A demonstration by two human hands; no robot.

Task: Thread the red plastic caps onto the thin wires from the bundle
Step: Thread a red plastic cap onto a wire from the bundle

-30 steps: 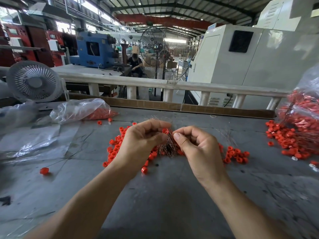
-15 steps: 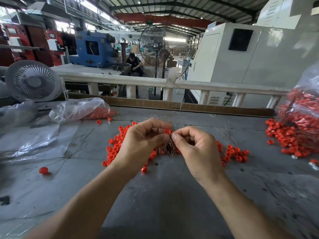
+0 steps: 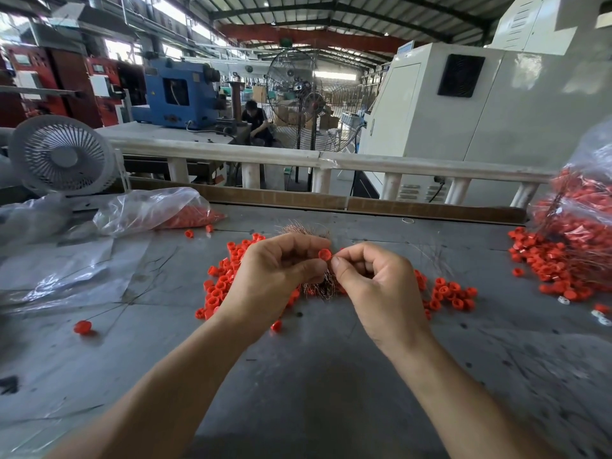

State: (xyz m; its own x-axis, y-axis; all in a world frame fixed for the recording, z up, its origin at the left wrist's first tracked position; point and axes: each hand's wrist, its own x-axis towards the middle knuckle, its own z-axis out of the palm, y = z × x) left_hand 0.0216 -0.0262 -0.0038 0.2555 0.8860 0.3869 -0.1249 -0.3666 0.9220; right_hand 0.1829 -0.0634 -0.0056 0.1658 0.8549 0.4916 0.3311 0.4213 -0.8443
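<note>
I see left hand (image 3: 275, 279) gripping copper wire bundle (image 3: 318, 286) | right hand (image 3: 377, 286) fingers curled, pinching red cap (image 3: 325, 254) just above bundle | loose red caps (image 3: 218, 289) around bundle on grey table (image 3: 314, 392)

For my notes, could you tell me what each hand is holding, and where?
The left hand grips the wire bundle around its middle. The right hand pinches a red cap by its side, apparently.
</note>
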